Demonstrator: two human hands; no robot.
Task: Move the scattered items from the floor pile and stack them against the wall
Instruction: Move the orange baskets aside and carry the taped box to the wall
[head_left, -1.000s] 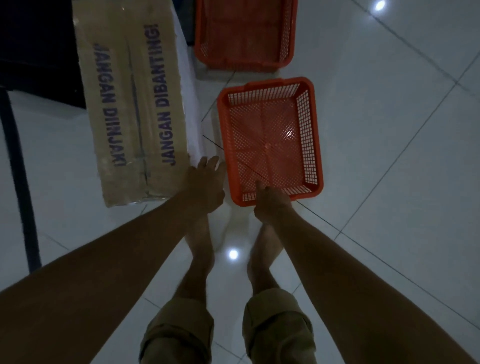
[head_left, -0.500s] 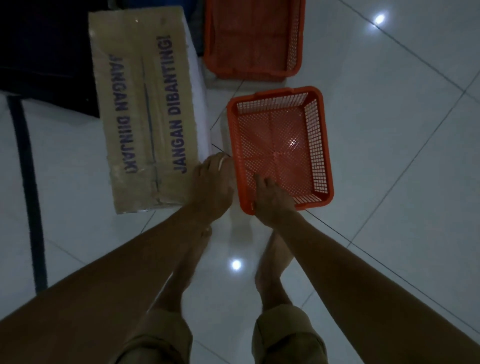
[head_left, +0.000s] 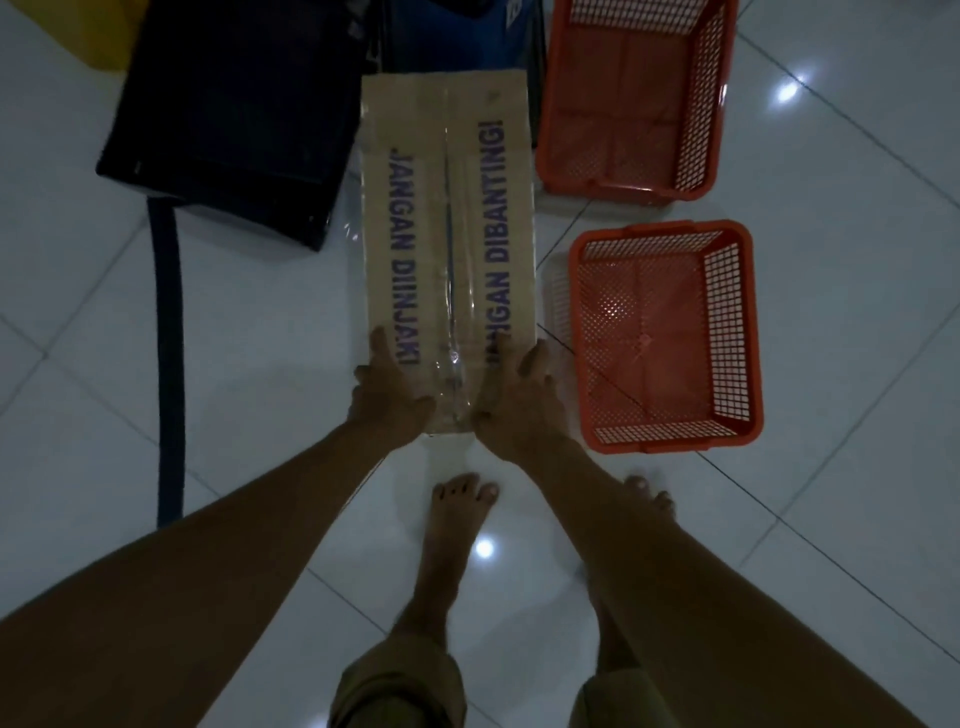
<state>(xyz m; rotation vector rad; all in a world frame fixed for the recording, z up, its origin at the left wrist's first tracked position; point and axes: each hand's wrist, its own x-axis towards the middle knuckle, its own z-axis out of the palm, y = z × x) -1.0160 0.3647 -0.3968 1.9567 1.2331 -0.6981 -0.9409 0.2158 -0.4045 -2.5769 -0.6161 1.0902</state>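
A dim indoor room, probably a home or storeroom: a glossy white tiled floor (head_left: 779, 519) reflects ceiling lights. A long taped brown cardboard box (head_left: 447, 208) lies on it, two orange perforated plastic baskets (head_left: 748, 332) beside it, bare feet (head_left: 457, 514) just below it.

1. Cardboard box (head_left: 447, 249) left flank: bare tile, a hand fits; dark strap (head_left: 169, 364) lies further left.
2. Right flank: near orange basket (head_left: 665, 338) close, narrow gap.
3. Far end: black case (head_left: 234, 114), second orange basket (head_left: 631, 104) crowd it, possibly touching.
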